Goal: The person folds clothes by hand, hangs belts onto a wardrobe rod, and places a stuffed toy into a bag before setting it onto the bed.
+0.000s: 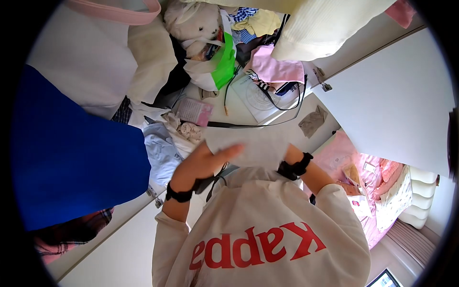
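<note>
The cloth (266,142) looks white, plain and blurred. The left hand (215,156) pinches it; the right hand's (292,154) fingers are hidden, so I can't tell.

A white cabinet stands open, its pale base (219,112) edged by two white doors: the right door (392,91) swung wide on a metal hinge (326,87), the left door (110,246) slanting across the lower corner. Beyond the right one, a bed (368,234) with pink bedding meets a padded white headboard (423,197) beside a pale wall (445,203). Bright light fills that side.
</note>
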`<state>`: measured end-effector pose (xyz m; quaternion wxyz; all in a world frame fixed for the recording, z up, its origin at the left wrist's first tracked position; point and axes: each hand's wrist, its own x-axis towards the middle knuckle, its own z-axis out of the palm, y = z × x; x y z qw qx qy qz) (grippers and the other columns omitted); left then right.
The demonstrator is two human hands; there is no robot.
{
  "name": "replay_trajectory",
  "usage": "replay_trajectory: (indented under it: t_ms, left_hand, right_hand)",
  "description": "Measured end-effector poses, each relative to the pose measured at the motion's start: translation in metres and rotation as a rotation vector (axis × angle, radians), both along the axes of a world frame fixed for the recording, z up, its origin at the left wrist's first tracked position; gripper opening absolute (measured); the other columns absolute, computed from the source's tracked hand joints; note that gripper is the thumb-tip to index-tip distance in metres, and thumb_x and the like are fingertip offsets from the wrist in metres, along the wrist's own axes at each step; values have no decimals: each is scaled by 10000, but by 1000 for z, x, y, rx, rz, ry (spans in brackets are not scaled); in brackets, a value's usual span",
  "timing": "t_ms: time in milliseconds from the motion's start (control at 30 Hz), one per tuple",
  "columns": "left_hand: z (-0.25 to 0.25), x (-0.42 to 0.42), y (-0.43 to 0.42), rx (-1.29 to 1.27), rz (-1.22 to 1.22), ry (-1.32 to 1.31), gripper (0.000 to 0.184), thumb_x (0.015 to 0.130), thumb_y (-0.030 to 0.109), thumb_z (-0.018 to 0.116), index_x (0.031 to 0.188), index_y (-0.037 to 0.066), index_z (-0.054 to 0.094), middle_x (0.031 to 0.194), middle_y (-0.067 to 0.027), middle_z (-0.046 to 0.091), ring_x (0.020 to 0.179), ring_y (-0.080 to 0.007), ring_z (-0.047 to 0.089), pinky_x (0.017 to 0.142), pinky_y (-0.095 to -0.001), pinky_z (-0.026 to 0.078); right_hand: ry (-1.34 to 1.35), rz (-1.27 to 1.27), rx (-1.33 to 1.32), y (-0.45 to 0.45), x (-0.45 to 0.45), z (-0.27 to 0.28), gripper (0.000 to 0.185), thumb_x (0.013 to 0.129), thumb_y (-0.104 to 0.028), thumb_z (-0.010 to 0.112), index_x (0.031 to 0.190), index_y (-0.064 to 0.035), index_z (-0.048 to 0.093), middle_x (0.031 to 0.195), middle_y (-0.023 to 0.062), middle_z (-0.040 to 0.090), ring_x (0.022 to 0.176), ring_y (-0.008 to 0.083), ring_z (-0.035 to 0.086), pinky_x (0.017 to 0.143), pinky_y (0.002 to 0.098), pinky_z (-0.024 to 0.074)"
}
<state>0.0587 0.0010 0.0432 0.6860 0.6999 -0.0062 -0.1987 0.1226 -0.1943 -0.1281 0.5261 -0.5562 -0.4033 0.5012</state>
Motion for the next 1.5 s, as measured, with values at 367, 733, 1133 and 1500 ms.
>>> replay_trajectory:
  t_ms: [367, 733, 1133, 1500]
  left_hand:
    - [-85, 25, 24, -346, 371, 225, 359, 821, 163, 559, 1129, 1, 474, 1075, -51, 526, 997, -145, 492, 851, -276, 387]
    - [-65, 33, 49, -178, 381, 154, 391, 763, 163, 632, 1095, 6, 499, 1019, -44, 549, 917, -109, 507, 794, -247, 406]
    - [-75, 50, 76, 140, 490, -194, 279, 800, 169, 589, 999, -21, 545, 910, -56, 584, 811, -117, 530, 711, -242, 426]
    - [-64, 46, 61, 497, 308, -444, 210, 812, 118, 531, 961, -29, 537, 813, -128, 579, 697, -213, 542, 658, -298, 427]
  right_hand:
    - [674, -348, -37, -11, -11, 37, 500, 843, -309, 490, 1250, -44, 368, 1252, 70, 419, 1112, 211, 431, 963, 320, 318]
    - [514, -160, -325, -9, -7, 58, 570, 796, -311, 569, 1224, 16, 385, 1175, 59, 467, 1059, 155, 431, 907, 271, 340]
    - [581, -226, -411, -11, -3, 49, 515, 784, -319, 583, 1160, 3, 445, 1045, 35, 543, 922, 110, 515, 795, 237, 414]
    - [897, -409, -373, -15, -2, 60, 363, 827, -218, 543, 1131, -35, 467, 998, -11, 557, 809, 68, 560, 592, 223, 458]
